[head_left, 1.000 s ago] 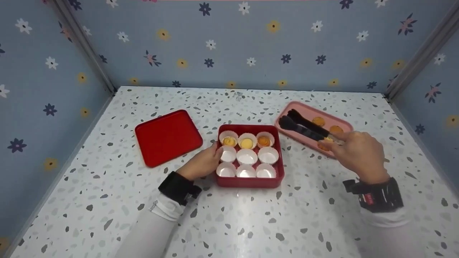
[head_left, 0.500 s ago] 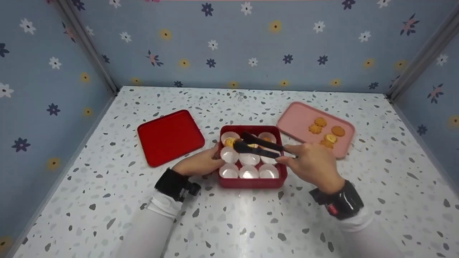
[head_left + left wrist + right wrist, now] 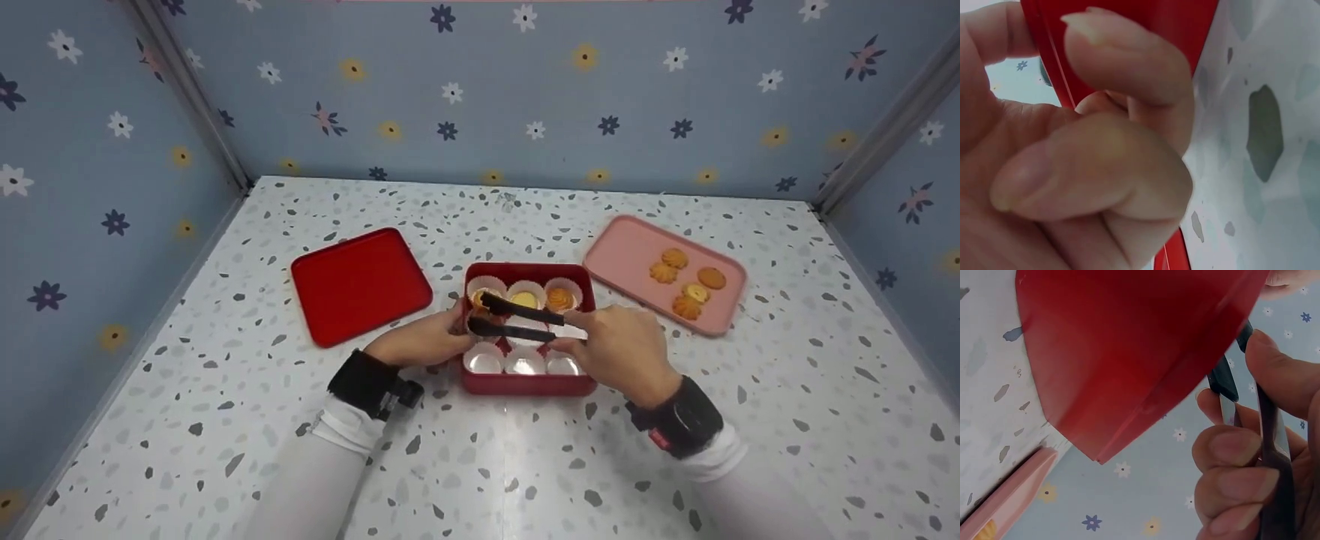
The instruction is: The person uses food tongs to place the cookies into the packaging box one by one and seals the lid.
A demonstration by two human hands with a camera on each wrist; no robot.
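Note:
My right hand (image 3: 626, 352) holds black-tipped tongs (image 3: 525, 309) over the red box (image 3: 529, 384), their tips above its left side. Whether anything sits between those tips cannot be made out. Inside the box stand white paper cups (image 3: 524, 361) in rows. Cookies (image 3: 559, 300) lie in the back row; the tongs partly cover the middle row. At the box's left wall my left hand (image 3: 420, 339) grips the side, thumb at the rim. Curled fingers (image 3: 1100, 169) fill the left wrist view. In the right wrist view the tong handles (image 3: 1275, 467) pass between thumb and fingers.
A pink tray (image 3: 622, 244) with several cookies (image 3: 687, 306) lies to the right, behind my right hand. On the left rests a flat red lid (image 3: 360, 285). Flowered panels (image 3: 525, 90) enclose the speckled table (image 3: 502, 457) at the back and sides.
My right hand has brought the tongs left from the pink tray to the red box, then slightly further left over the cups. My left hand stays at the box's side.

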